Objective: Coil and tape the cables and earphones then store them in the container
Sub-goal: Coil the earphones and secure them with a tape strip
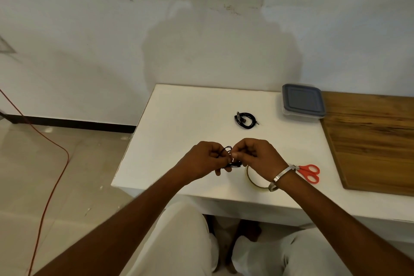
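- The tape roll lies flat on the white table, near its front edge; most of its ring is hidden under the right wrist and only its left arc shows
- The red scissors lie just right of that wrist; their blades are covered by the metal bangle, so only the handles can be seen
- The small black cable is mostly buried between the two hands, held just above the table; a few thin loops poke out at the top and a dark end shows below the fingers; what kind of plug it has cannot be made out
- The left hand has its fingers curled around the bundle of loops
- The right hand is clenched beside it, fingertips pinching the same cable, knuckles touching the left hand
- A second black cable sits already coiled in a small ring further back on the table, ends bunched on its left side
- The container, clear with a grey lid on, stands at the table's far right corner, against a wooden board
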The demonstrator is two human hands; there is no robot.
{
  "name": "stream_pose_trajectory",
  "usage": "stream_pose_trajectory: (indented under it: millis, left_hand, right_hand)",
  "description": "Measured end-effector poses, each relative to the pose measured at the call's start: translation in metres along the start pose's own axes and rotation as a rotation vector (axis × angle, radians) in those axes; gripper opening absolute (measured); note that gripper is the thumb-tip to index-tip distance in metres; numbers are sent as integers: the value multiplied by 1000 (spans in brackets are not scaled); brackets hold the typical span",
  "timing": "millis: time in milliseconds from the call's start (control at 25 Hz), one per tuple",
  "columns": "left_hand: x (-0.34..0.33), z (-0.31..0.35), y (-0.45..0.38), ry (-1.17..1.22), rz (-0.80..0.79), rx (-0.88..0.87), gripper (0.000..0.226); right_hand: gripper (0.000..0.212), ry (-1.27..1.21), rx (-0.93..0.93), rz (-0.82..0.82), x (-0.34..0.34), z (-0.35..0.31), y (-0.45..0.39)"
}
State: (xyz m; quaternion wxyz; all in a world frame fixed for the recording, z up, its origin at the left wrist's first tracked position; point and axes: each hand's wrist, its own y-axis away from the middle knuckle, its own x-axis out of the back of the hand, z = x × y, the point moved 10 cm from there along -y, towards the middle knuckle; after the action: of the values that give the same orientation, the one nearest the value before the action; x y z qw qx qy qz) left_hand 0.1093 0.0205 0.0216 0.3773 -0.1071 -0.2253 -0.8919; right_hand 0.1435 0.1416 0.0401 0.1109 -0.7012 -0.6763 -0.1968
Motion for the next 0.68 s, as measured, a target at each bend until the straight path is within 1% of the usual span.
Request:
stream_pose_trajectory:
  millis: [120,240,400,480,520,560,640,680]
  left_hand:
    - [-6,-3,1,-6,-16,7,13]
    - [-6,-8,1,46,-18,25,15]
    - [0,-15,0,116,-6,51,14]
    - [2,-17,0,150,-4,65,14]
    - [2,-18,0,162,-5,69,14]
    - [2,-18,0,167,-5,70,14]
    - [0,-17,0,163,-10,63,13]
    - [-1,-16,0,157,-14,56,13]
  right_hand:
    - [8,45,-42,-28,-3,6,-1]
    - [14,42,-8,-66,-5,0,1]
    - [26,111,100,-297,-19,-9,11]
    - [36,220,120,-350,-26,-7,13]
    - [37,269,143,-321,-26,-7,12]
    - [33,293,178,-261,-25,-9,10]
    - [18,297,246,-148,-21,-15,8]
    - [12,295,259,-117,-20,-16,7]
